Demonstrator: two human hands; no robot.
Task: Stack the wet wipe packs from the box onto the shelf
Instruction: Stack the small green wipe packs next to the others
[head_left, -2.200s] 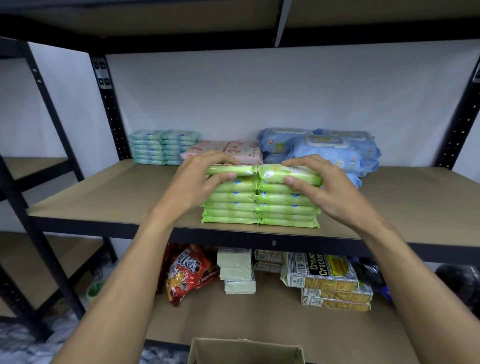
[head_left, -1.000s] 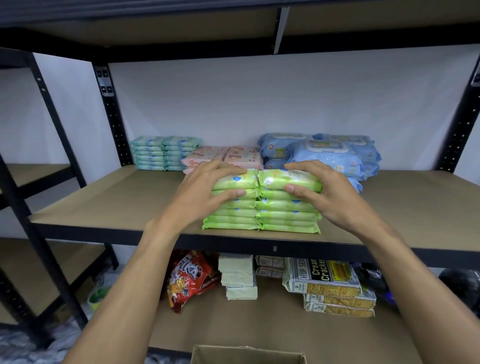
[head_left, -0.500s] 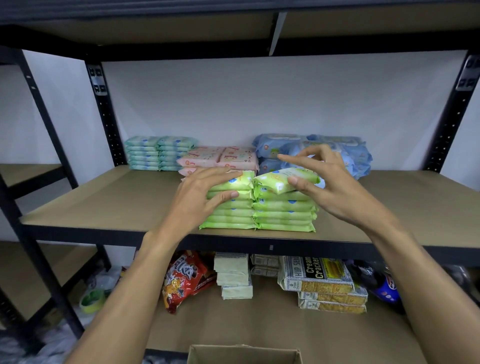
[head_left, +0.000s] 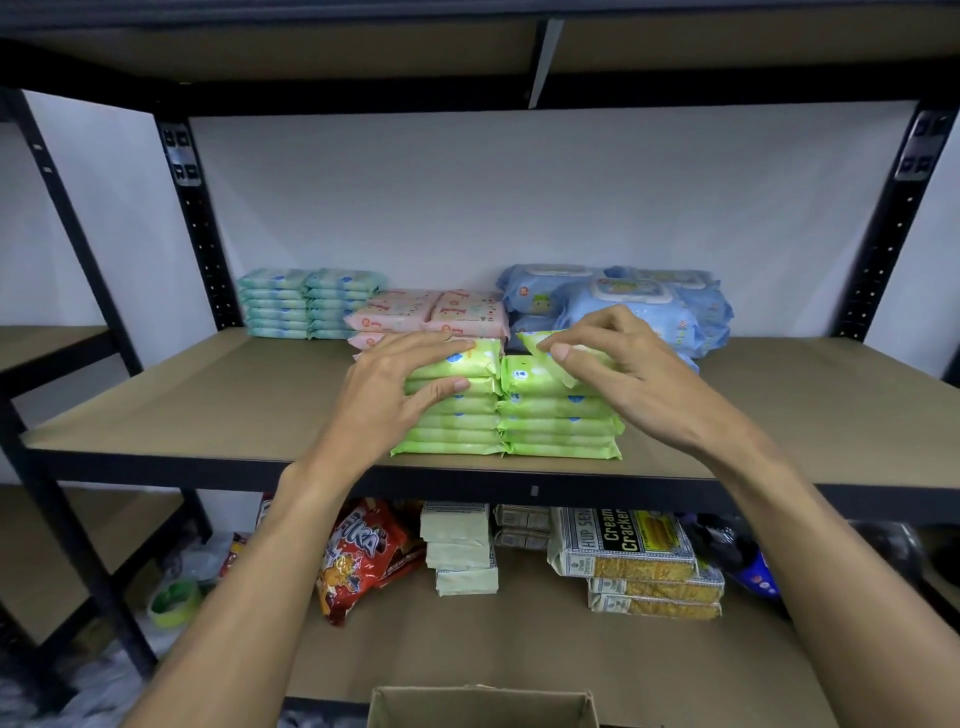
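Head camera faces a black metal rack whose brown shelf (head_left: 234, 395) runs the full width at chest height. Along its back wall sit bulky blue wipe packs (head_left: 623, 306) on the right, pink packs (head_left: 431, 312) in the middle and two low teal stacks (head_left: 306, 301) on the left. Near the front edge the green wet wipe packs (head_left: 550, 431) stand in two stacks, touching side by side. On the board below lie cream cracker packets (head_left: 623, 545) and a red snack bag (head_left: 358, 556). The open rim of a cardboard box (head_left: 483, 709) shows at the bottom edge.

The left hand (head_left: 395, 384) lies flat over the left stack, fingers stretched across its top and thumb against its front. The right hand (head_left: 639, 374) pinches the top pack (head_left: 532, 343) of the right stack between thumb and fingers; that pack is tilted, its near corner lifted off the pack beneath.
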